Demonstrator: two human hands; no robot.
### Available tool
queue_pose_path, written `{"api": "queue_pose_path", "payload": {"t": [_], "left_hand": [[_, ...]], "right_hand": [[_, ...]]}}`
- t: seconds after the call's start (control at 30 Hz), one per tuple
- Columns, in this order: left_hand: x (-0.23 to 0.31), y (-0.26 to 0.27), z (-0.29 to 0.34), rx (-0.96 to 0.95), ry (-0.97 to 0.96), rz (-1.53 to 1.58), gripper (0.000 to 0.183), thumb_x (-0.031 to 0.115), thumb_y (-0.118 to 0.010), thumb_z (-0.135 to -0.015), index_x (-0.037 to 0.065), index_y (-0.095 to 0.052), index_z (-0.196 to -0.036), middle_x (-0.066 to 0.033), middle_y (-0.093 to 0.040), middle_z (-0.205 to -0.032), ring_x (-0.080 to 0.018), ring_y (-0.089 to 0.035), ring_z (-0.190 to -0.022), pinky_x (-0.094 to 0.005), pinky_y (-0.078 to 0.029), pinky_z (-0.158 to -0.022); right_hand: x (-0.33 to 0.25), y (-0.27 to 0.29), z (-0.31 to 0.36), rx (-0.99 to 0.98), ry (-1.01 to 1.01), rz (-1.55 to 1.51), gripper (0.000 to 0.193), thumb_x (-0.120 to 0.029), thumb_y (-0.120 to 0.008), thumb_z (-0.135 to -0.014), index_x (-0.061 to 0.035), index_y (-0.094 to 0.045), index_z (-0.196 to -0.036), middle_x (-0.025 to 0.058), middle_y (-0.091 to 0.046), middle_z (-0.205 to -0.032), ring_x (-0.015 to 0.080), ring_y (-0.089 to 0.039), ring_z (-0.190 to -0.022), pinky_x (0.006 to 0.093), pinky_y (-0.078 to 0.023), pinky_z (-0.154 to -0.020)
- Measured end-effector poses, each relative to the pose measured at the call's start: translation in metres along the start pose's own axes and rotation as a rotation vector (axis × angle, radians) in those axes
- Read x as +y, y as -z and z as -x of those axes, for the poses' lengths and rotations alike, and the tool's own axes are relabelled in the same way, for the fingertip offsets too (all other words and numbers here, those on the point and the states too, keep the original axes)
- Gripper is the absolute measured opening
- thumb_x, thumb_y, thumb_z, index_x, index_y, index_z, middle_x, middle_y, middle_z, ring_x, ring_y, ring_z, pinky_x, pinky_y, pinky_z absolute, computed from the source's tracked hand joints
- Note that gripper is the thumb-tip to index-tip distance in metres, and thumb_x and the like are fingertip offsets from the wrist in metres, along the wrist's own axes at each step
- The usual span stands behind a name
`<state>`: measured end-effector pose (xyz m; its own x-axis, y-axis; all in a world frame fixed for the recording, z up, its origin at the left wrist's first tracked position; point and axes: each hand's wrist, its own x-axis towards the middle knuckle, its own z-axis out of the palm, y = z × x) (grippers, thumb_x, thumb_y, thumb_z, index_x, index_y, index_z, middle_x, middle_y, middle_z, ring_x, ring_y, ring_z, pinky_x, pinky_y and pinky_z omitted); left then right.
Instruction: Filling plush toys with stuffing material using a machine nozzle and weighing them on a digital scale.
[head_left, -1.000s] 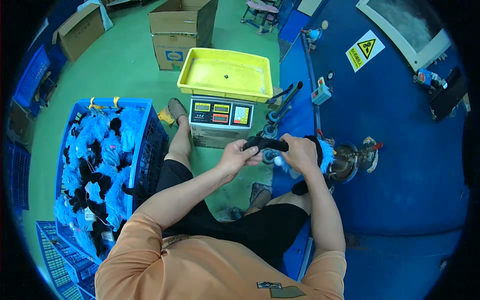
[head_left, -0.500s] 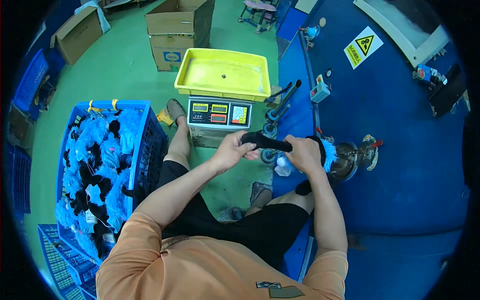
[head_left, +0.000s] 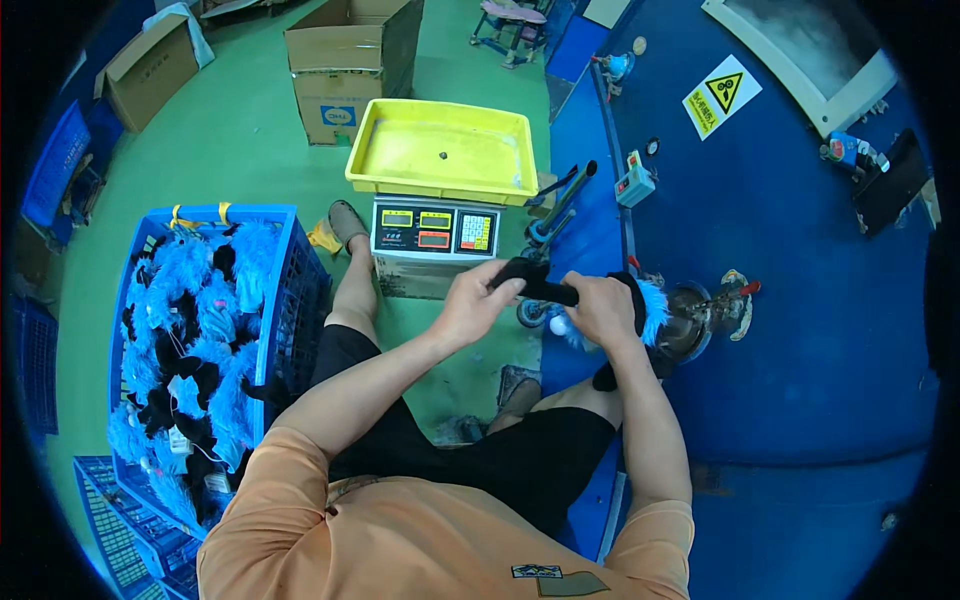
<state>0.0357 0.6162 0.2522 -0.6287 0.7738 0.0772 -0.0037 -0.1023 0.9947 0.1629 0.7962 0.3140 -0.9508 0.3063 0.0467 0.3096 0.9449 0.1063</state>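
Because the black plush limb spans the gap in front of our lap, we have one hand at each end of it, which seems meant to keep the soft cloth from sagging. Our left hand is curled closed on the thicker far end, thumb laid on top. Our right hand is closed around the other end, its knuckles up and hiding just how the fingers lie. Past it, black cloth and blue fur show beside the round metal fitting on the blue machine panel; we judge fur and limb to be one toy, though we cannot tell whether it touches the metal. The blue crate stands at our left, likely so its heap of furry toys is within reach without rising. Ahead, the yellow tray rests on the scale, presumably because its raised rim keeps loose pieces from sliding off; one small dark bit lies in it.
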Motion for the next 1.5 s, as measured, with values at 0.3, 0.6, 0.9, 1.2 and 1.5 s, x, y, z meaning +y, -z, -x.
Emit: {"api": "queue_pose_path", "payload": {"t": [0.3, 0.6, 0.9, 1.2, 1.5], "left_hand": [[-0.028, -0.004, 0.005, 0.027, 0.38, 0.529, 0.023, 0.003, -0.055, -0.096, -0.004, -0.055, -0.118, -0.0152, -0.068, -0.1, -0.0196, -0.071, -0.085, -0.0225, -0.059, -0.07], [-0.02, -0.007, -0.007, -0.076, 0.358, 0.525, 0.02, -0.001, -0.053, -0.097, -0.002, -0.054, -0.117, -0.0094, -0.065, -0.096, -0.0168, -0.07, -0.083, -0.0227, -0.058, -0.069], [-0.028, 0.005, -0.012, -0.09, 0.046, 0.263, 0.008, 0.0, -0.058, -0.096, 0.0, -0.055, -0.104, -0.0038, -0.06, -0.087, -0.0108, -0.062, -0.072, -0.0219, -0.054, -0.068], [-0.036, -0.014, 0.007, 0.084, 0.044, 0.316, 0.011, -0.003, -0.058, -0.092, -0.002, -0.056, -0.103, -0.0058, -0.062, -0.085, -0.0108, -0.062, -0.071, -0.0232, -0.053, -0.066], [-0.025, -0.009, 0.001, 0.124, 0.019, 0.201, 0.009, -0.002, -0.058, -0.091, -0.001, -0.057, -0.1, -0.0056, -0.061, -0.08, -0.0106, -0.061, -0.067, -0.0233, -0.051, -0.062]], "right_hand": [[0.012, -0.001, 0.002, 0.021, -0.005, -0.019, 0.023, -0.022, -0.076, -0.076, -0.01, -0.064, -0.092, 0.0083, -0.071, -0.08, 0.0333, -0.066, -0.076, 0.0436, -0.049, -0.071], [0.027, 0.002, 0.014, -0.004, -0.068, 0.062, 0.02, -0.02, -0.074, -0.079, -0.011, -0.066, -0.094, 0.0059, -0.071, -0.083, 0.0296, -0.067, -0.077, 0.0394, -0.049, -0.075], [-0.032, 0.01, -0.014, 0.26, 0.242, -0.492, 0.026, -0.026, -0.071, -0.084, -0.0088, -0.067, -0.103, 0.0078, -0.071, -0.093, 0.0309, -0.065, -0.079, 0.0402, -0.049, -0.074], [-0.046, -0.004, -0.031, 0.058, 0.203, -0.568, 0.024, -0.024, -0.071, -0.084, -0.0053, -0.062, -0.095, 0.0105, -0.066, -0.09, 0.0313, -0.063, -0.078, 0.0409, -0.047, -0.07], [-0.041, 0.0, -0.033, 0.097, 0.249, -0.649, 0.022, -0.02, -0.07, -0.084, -0.0045, -0.06, -0.093, 0.0105, -0.063, -0.085, 0.0321, -0.06, -0.074, 0.0424, -0.046, -0.066]]}}
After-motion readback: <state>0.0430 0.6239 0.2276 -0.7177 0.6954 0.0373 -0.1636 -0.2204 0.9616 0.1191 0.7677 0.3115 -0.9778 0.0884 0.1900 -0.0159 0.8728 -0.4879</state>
